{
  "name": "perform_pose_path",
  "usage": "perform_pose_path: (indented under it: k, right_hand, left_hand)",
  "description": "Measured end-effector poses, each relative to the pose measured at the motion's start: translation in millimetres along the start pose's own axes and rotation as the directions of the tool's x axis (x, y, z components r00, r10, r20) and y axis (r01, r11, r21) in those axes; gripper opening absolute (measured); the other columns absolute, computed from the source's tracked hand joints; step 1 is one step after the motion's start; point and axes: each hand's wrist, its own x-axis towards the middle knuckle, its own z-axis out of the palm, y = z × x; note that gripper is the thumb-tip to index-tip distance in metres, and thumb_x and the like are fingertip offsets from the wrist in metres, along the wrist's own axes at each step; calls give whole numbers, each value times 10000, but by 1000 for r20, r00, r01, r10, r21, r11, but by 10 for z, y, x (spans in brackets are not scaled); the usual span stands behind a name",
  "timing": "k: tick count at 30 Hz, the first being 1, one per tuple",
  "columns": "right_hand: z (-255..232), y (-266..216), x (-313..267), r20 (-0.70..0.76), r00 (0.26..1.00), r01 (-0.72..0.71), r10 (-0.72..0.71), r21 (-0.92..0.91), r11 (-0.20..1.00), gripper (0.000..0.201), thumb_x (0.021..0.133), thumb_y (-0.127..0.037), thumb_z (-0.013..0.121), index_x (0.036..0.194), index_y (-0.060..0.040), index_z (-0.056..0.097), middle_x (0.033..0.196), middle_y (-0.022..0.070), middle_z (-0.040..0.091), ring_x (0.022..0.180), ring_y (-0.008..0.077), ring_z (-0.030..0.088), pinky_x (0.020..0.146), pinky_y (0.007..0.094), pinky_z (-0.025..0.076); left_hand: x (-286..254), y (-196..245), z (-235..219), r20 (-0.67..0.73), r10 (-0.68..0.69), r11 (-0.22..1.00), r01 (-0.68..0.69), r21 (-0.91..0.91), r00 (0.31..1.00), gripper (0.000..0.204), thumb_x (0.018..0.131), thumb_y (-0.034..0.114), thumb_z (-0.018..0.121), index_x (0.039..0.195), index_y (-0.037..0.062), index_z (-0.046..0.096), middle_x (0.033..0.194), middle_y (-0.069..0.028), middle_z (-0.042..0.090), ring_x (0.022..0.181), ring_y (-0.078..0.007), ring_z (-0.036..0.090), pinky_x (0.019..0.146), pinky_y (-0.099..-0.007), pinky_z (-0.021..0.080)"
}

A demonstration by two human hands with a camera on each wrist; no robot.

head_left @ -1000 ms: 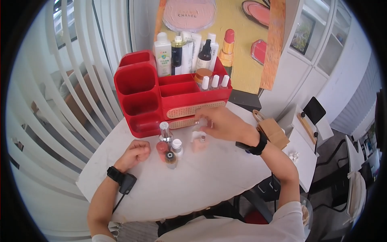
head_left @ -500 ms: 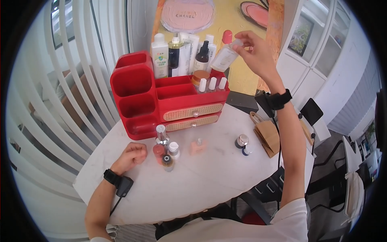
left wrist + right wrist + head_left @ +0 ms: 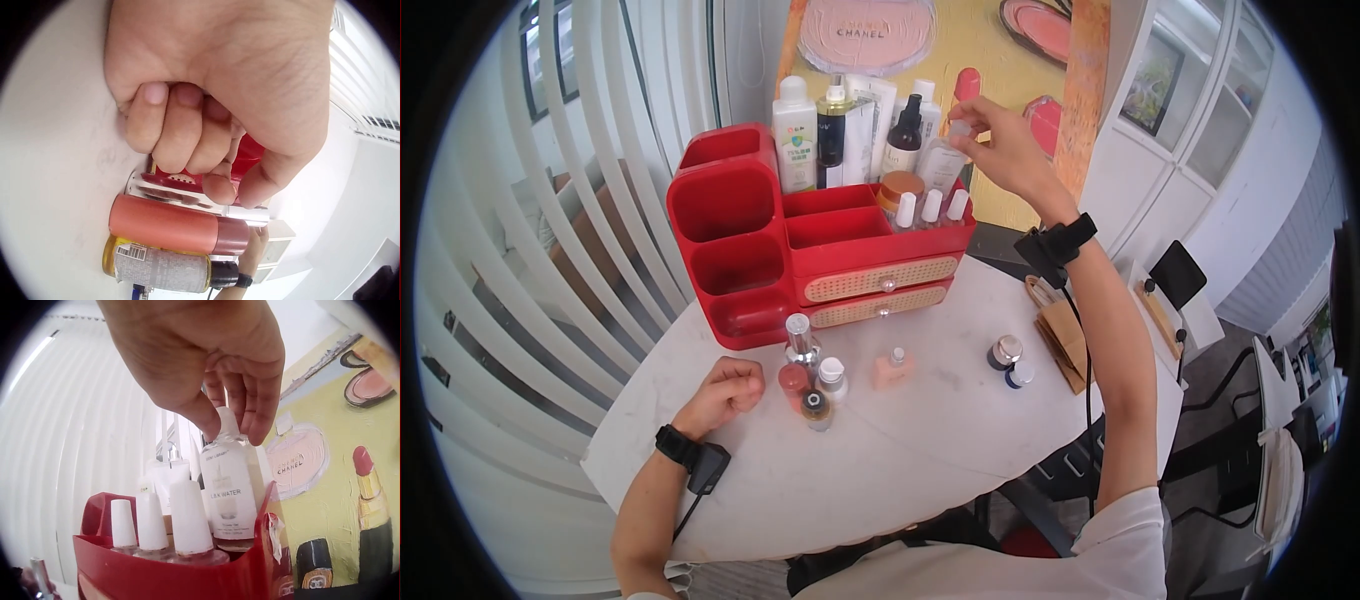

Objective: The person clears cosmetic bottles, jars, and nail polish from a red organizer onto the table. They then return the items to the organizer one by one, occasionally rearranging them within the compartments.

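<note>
My right hand [image 3: 1008, 155] pinches the white cap of a clear bottle [image 3: 230, 494] with a white label. The bottle stands upright, low in the back right corner of a red organizer [image 3: 735, 215]. In the right wrist view, three white-capped nail polish bottles [image 3: 150, 519] are in front of it. My left hand [image 3: 725, 390] rests on the table, its fingers curled into a loose fist around nothing. Close to that hand are a coral bottle [image 3: 169, 222], an amber bottle with a black cap [image 3: 169, 265], a silver-capped bottle [image 3: 800, 340] and a small white-topped bottle [image 3: 831, 376].
A pink perfume bottle [image 3: 893, 369] stands mid-table, with two small jars [image 3: 1005, 351] to its right. A brown paper bag [image 3: 1060, 340] lies near the right edge. Several tall bottles and a brown-lidded jar [image 3: 900, 188] fill the organizer's back and right. Behind is a painted board [image 3: 1010, 205].
My right hand went from the table up over the organizer with the clear bottle, then lowered it, now upright, into the back right corner. The left hand has stayed in place.
</note>
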Motion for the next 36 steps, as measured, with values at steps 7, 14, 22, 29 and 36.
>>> perform_pose_path:
  k: [7, 14, 22, 29, 36]
  right_hand:
    - [95, 51, 4, 91, 996, 11, -9, -26, 1000, 297, 834, -75, 703, 1113, 5, 638, 980, 143, 696, 837, 235, 620, 791, 352, 515]
    - [115, 65, -16, 103, 995, 1, -1, -1, 1000, 268, 849, -80, 722, 1093, -18, 633, 1028, 100, 691, 924, 217, 625, 828, 338, 515]
    - [31, -847, -878, 334, 936, 54, -113, 182, 982, 160, 837, -99, 683, 975, -29, 641, 869, 122, 679, 779, 243, 658, 659, 348, 519]
    - [648, -825, -1594, 573, 803, 121, -166, 117, 986, 156, 844, -91, 670, 993, -49, 651, 956, 139, 655, 888, 346, 643, 768, 407, 514]
    - [331, -942, -1386, 408, 901, 66, -147, 204, 977, 187, 831, -59, 677, 1009, -10, 652, 888, 141, 673, 791, 283, 666, 710, 377, 527]
  left_hand:
    - [-7, 3, 4, -7, 3, 1000, -3, 12, 1000, 277, 908, 219, 622, 717, 44, 523, 591, 60, 328, 517, -62, 268, 494, -255, 190]
    - [-4, 12, 17, -7, 3, 1000, -3, 15, 1000, 284, 906, 229, 628, 715, 46, 526, 593, 58, 332, 525, -63, 278, 497, -255, 196]
    - [-2, 31, 30, 0, -3, 1000, 3, 31, 1000, 299, 913, 232, 627, 705, 50, 512, 590, 66, 325, 516, -61, 268, 496, -257, 190]
    - [5, -7, -19, 13, 19, 999, -19, 35, 1000, 281, 921, 230, 617, 723, 51, 526, 592, 68, 326, 509, -54, 265, 490, -249, 187]
    - [22, -13, -30, 19, 22, 999, -22, 37, 1000, 265, 930, 215, 605, 740, 48, 529, 605, 66, 335, 508, -51, 267, 488, -245, 187]
